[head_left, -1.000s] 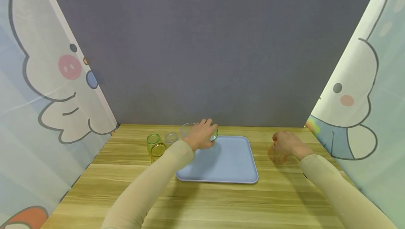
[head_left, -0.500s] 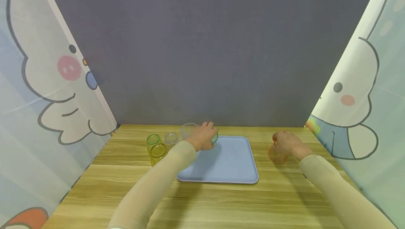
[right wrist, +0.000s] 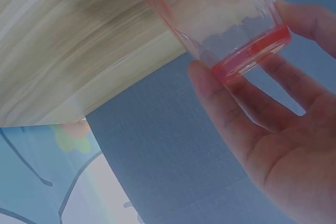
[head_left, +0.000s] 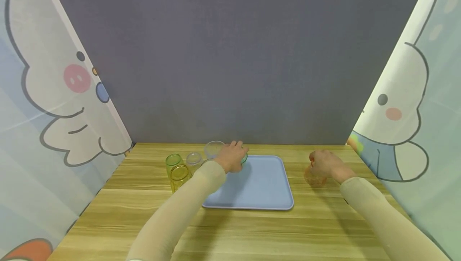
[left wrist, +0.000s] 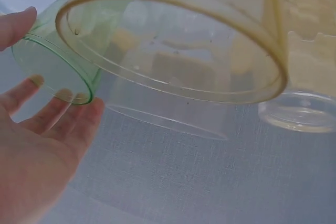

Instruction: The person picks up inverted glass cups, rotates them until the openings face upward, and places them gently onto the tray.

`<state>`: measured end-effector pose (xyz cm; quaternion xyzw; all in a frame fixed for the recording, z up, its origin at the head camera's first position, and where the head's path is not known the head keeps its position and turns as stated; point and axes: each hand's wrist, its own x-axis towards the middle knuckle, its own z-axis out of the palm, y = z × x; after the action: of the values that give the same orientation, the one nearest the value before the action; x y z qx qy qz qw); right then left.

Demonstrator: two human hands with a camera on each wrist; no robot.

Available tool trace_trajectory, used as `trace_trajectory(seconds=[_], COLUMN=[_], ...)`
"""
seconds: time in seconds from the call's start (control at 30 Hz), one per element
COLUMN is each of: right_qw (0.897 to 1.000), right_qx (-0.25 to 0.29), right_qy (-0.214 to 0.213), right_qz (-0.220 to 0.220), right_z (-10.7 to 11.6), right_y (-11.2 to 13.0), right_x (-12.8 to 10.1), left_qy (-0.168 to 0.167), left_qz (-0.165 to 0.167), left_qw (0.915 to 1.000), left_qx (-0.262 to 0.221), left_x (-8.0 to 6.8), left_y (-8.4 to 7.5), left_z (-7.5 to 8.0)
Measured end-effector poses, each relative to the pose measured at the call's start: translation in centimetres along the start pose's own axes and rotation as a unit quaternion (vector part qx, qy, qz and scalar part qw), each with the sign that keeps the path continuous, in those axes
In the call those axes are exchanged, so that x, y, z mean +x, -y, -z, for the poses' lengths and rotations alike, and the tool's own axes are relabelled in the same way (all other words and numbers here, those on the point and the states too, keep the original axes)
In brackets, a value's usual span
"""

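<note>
My left hand (head_left: 237, 156) holds a small green see-through cup (head_left: 244, 157) low over the back left corner of the blue tray (head_left: 263, 189). In the left wrist view the thumb and fingers (left wrist: 63, 109) lie on either side of the green cup (left wrist: 50, 59). My right hand (head_left: 320, 163) grips a pink-orange see-through cup (head_left: 314, 176) that is on or just above the table, right of the tray. In the right wrist view the fingers (right wrist: 218, 95) curl round the base of that cup (right wrist: 220, 19).
Left of the tray stand a green cup (head_left: 174, 161), a yellow cup (head_left: 179, 173) and a clear cup (head_left: 194, 159); another clear cup (head_left: 215, 148) is behind my left hand. The wooden table (head_left: 230, 229) is walled by a grey back panel and cartoon side panels.
My left hand has sunk a little with the green cup toward the tray's back left corner. The right hand and its cup have barely moved.
</note>
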<state>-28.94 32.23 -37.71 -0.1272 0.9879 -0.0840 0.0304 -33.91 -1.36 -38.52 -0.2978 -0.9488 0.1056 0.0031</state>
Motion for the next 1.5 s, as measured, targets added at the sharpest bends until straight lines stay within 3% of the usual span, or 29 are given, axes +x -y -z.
trace_trajectory(seconds=[0.73, 1.5], right_qw=[1.000, 1.000], right_qx=[-0.003, -0.009], right_qy=[-0.002, 0.000], right_qz=[-0.004, -0.019], right_z=[-0.4, -0.3], right_y=[0.0, 0.4], right_x=[0.1, -0.2], left_qy=[0.013, 0.011], left_qz=[0.027, 0.023], left_qw=[0.9992, 0.9994], left_qx=[-0.025, -0.022], left_x=[1.1, 1.2], left_y=[0.4, 0.6], left_z=[-0.2, -0.4])
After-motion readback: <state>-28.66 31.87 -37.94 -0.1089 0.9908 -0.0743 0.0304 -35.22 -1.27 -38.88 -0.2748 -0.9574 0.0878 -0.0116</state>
